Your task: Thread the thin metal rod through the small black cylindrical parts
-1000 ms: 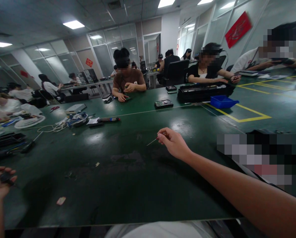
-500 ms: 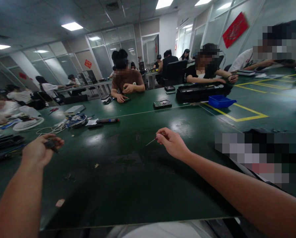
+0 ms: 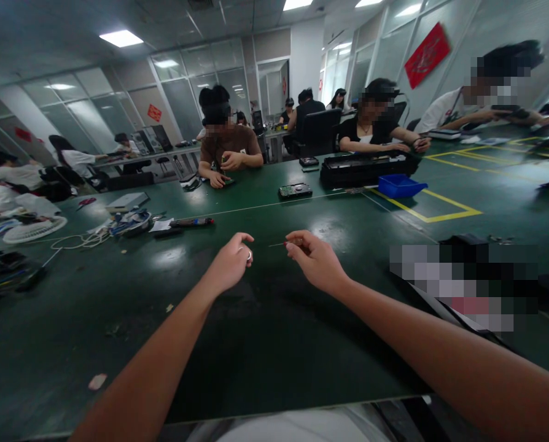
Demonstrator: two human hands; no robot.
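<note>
My right hand grips a screwdriver over the middle of the green table. Its thin shaft points left, and red shows at the collar; the fingers cover most of the handle. My left hand is just left of the shaft tip, its fingers curled round something mostly hidden. Only a shiny, ring-like bit shows at the fingertips. A small gap separates the two hands.
On the green table lie a hard drive, a blue scoop-shaped bin and a long dark casing. An electric screwdriver, cables and a white fan grille are leftward. Co-workers sit across.
My left hand has swung from the far left to the centre, close to the screwdriver tip. The screwdriver has turned nearer to level. My view has shifted slightly right.
</note>
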